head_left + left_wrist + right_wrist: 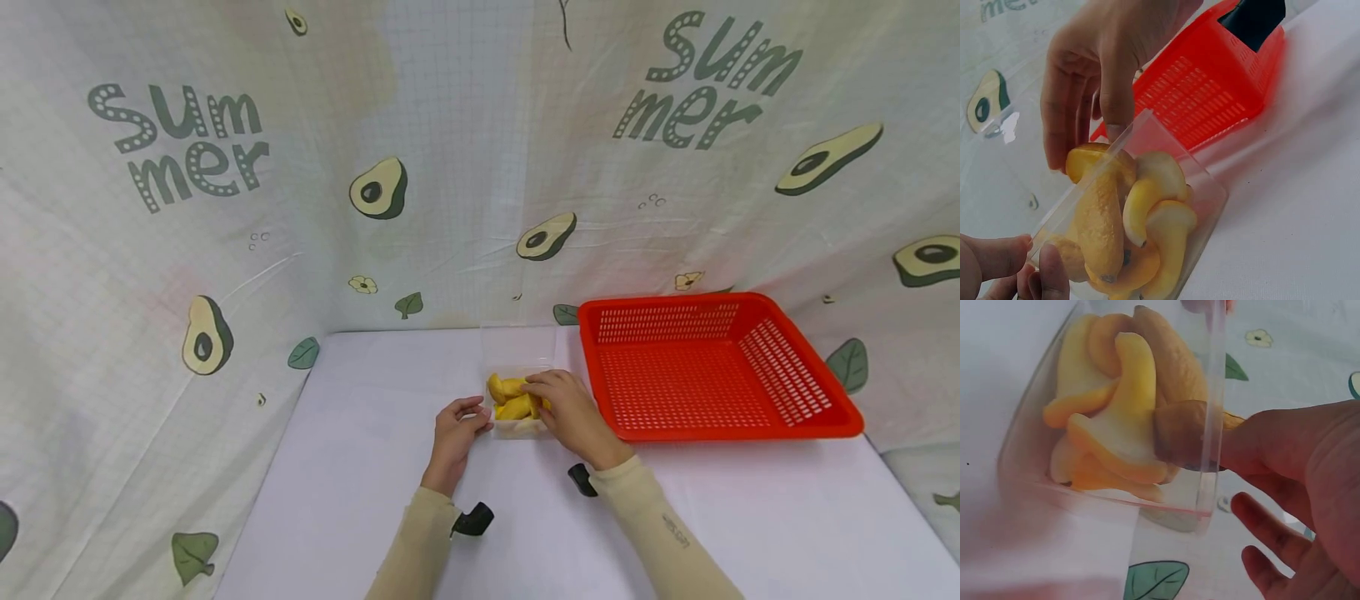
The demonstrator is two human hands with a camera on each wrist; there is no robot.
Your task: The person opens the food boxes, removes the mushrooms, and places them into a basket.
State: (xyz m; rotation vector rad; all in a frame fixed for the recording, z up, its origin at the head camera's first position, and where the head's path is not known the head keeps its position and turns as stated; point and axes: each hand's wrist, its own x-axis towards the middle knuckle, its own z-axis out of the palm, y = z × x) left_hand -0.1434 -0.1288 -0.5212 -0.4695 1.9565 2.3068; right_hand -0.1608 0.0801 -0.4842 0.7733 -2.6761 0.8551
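Note:
A clear plastic box (pixel 520 431) with its see-through lid (pixel 517 343) raised at the back stands on the table. Inside lie several yellow mushrooms (pixel 516 407), with pale undersides showing through the wall in the right wrist view. At the box's left side, my left hand (pixel 453 437) holds the edge between thumb and fingers. My right hand (pixel 573 412) reaches over the opposite side and pinches the brownish-yellow cap of one mushroom (pixel 1100 219). That mushroom's stem still lies among the others in the box.
A red perforated plastic basket (pixel 678 383) stands right of the box, close to my right wrist. The white-covered table (pixel 360 467) meets a hanging cloth (pixel 450 108) printed with avocados and lettering at the back. Black wrist mounts (pixel 474 520) stick out from both sleeves.

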